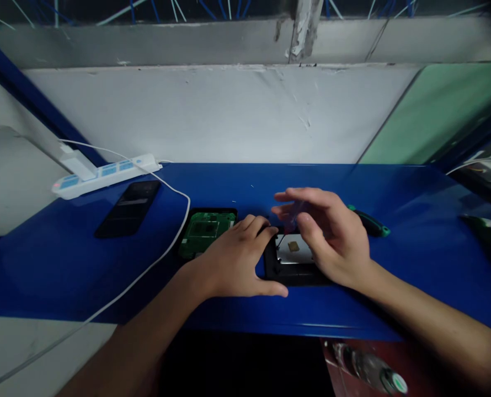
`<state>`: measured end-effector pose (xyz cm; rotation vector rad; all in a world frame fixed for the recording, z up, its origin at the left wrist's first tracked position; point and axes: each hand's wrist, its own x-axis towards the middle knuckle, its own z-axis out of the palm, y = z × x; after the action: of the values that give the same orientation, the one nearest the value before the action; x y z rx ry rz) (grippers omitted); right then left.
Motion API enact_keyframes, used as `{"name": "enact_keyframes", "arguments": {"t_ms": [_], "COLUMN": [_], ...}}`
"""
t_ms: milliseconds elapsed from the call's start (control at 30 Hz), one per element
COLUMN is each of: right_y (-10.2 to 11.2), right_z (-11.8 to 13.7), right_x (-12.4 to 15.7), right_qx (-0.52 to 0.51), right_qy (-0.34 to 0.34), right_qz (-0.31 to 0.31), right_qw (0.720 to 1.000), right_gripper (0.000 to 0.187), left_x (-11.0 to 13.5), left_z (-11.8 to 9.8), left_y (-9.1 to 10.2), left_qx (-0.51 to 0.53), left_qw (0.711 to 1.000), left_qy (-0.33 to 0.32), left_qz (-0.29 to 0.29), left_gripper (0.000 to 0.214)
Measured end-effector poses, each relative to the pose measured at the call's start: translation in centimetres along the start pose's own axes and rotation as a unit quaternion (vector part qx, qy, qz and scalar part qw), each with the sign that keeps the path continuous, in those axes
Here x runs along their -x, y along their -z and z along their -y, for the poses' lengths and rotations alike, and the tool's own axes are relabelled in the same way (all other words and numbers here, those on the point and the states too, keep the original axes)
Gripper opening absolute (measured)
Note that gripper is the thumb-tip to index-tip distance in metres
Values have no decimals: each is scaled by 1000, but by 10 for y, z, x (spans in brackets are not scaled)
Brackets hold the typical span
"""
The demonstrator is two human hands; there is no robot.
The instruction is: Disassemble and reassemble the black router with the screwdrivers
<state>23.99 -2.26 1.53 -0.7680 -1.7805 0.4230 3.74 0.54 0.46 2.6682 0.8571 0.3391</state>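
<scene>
Left hand (237,259) flat, right hand (330,238) cupped.

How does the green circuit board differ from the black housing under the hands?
The green circuit board lies untouched, beside the left hand; the black housing is gripped at its left end by that hand. The board's face is green; the housing holds a silvery plate, over which the right hand pinches a thin red-tipped tool. Both lie flat on the blue bench.
</scene>
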Motion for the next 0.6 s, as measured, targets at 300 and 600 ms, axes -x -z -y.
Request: {"name": "enact_keyframes", "arguments": {"t_ms": [300,600], "right_y": [2,1], "right_z": [-3,-2], "right_x": [-6,-1], "right_qx": [54,-1], "right_qy": [70,8], "right_qz": [-47,-15], "right_qw": [995,1000], "right_gripper": [37,35], "left_x": [0,0], "left_z": [0,-2], "left_y": [0,1], "left_qx": [-18,-15], "left_qw": [1000,1000], "left_qy": [3,-2], "left_qz": [8,3], "left_gripper": [95,91]}}
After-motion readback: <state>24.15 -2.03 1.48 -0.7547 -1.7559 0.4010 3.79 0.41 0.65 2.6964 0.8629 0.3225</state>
